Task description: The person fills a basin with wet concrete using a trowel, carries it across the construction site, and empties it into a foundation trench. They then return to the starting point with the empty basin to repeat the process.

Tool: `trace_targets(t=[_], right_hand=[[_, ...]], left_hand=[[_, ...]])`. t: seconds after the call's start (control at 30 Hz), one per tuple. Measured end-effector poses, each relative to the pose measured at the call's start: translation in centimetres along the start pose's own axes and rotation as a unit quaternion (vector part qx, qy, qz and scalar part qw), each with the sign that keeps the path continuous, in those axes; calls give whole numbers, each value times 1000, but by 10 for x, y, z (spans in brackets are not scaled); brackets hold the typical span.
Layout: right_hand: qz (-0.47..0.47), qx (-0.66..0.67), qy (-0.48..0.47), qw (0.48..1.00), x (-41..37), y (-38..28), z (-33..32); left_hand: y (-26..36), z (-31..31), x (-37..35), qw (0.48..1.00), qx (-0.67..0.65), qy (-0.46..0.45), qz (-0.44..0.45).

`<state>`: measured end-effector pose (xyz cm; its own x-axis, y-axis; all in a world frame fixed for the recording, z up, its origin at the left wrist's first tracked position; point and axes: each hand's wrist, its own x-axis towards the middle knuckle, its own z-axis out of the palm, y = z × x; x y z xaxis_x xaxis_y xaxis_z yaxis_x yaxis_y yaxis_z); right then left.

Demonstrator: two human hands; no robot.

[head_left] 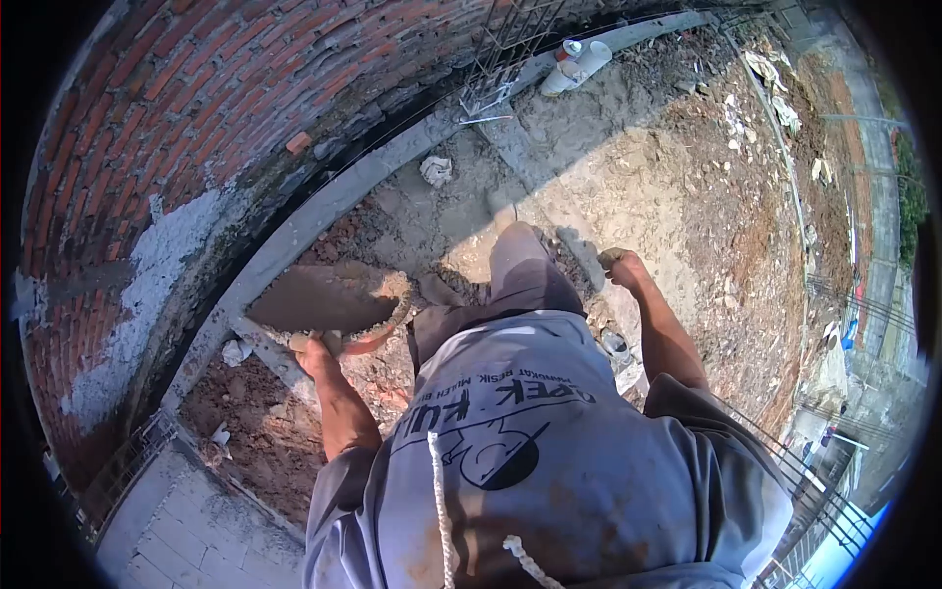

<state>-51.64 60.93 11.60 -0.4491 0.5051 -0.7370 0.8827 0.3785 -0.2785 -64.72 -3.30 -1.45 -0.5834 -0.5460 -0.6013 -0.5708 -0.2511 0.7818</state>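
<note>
My left hand [316, 355] is closed at the near edge of a wide basin [371, 343] with an orange side and a crusted rim. Grey-brown mix [329, 297] fills much of it, partly in shadow. On the other side of my body, my right hand [624, 267] is curled in a fist over sandy ground, and I cannot tell what the brown lump at its fingers is. Between the hands, my bent knee [520, 250] points forward, with my foot just beyond it on the dirt.
A concrete beam [368, 175] curves along the brick wall [221, 98], a dark gap between them. Steel rebar [512, 44] rises near pale buckets [579, 71]. A crumpled white bag [436, 171] lies ahead; rubble [751, 231] covers the ground at right.
</note>
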Motion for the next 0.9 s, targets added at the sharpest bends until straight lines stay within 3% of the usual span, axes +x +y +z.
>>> trace_targets(t=[0.07, 0.27, 0.43, 0.6, 0.67, 0.7, 0.77, 0.87, 0.9], right_hand=[[-47, -71, 2, 996, 23, 9, -3], [-26, -18, 23, 999, 65, -22, -35], [-21, -4, 20, 1000, 57, -42, -45], [-26, 18, 13, 999, 71, -66, -50], [-9, -59, -25, 998, 93, -69, -51], [-4, -78, -46, 996, 112, -69, -51], [9, -111, -79, 991, 154, -81, -57], [-29, -127, -84, 988, 181, -133, -81], [-62, -143, -82, 984, 179, -164, -93]], left_hand=[[-10, 4, 3, 999, -21, 38, 4], [-25, -2, -20, 991, -131, 21, 17], [-37, 13, -16, 990, -77, 114, -24], [-65, -8, 13, 974, -126, 179, -51], [-63, -11, -7, 970, -156, 177, -52], [-86, -22, 0, 966, -91, 234, -62], [-89, -11, -26, 945, -87, 306, -68], [-96, -1, -61, 947, -115, 299, -3], [-88, -3, -72, 923, -7, 370, -103]])
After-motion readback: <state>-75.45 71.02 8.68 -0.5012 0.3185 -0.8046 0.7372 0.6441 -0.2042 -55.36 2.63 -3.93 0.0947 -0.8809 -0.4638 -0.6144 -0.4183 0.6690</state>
